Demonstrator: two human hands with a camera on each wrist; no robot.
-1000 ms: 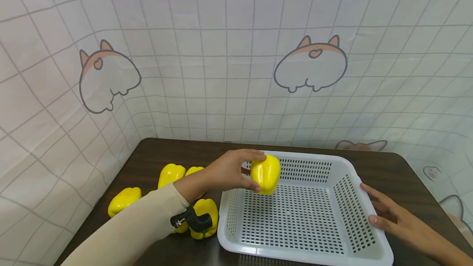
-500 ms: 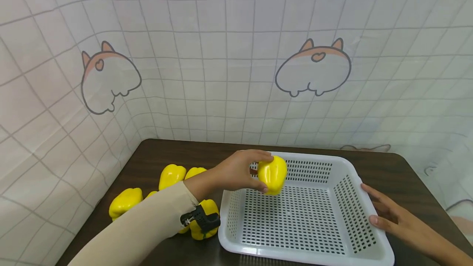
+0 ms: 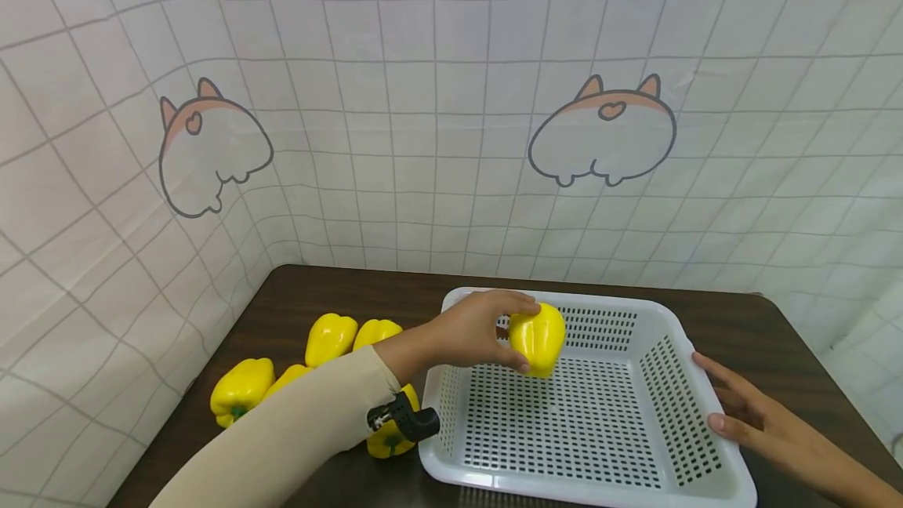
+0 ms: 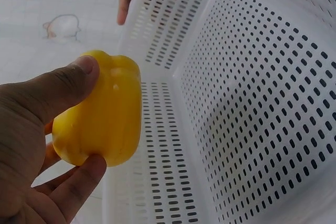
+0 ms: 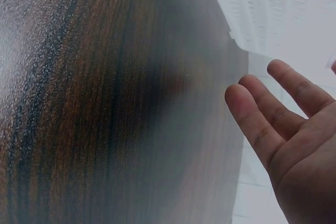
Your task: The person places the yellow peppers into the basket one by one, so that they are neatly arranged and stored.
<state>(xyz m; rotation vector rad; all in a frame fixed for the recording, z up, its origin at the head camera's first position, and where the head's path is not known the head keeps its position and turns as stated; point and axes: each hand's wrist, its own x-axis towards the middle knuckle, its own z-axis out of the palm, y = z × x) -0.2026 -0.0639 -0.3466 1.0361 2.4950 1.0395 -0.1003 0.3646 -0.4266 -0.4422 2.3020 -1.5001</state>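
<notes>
A glossy yellow bell pepper (image 3: pixel 538 340) is pinched between the thumb and fingers of my left hand (image 3: pixel 473 329). It hangs above the left part of a white perforated plastic basket (image 3: pixel 585 484). The left wrist view shows the thumb on one side of the pepper (image 4: pixel 113 114) and fingertips on the other, with the basket's slotted wall behind. My right hand (image 3: pixel 755 414) has its fingertips at the basket's right rim. In the right wrist view, the fingers of that hand (image 5: pixel 310 145) are extended and spread, holding nothing.
Several more yellow bell peppers (image 3: pixel 243 387) lie on the dark wood table (image 3: pixel 339 284) left of the basket, partly behind the left sleeve (image 3: pixel 317 406). A black wrist device (image 3: pixel 404 416) sits on that sleeve. A white grid-patterned cloth (image 3: pixel 395 139) surrounds the table.
My left hand has carried the pepper a short way right, farther over the basket. The right hand stays at the rim, and the basket has hardly moved.
</notes>
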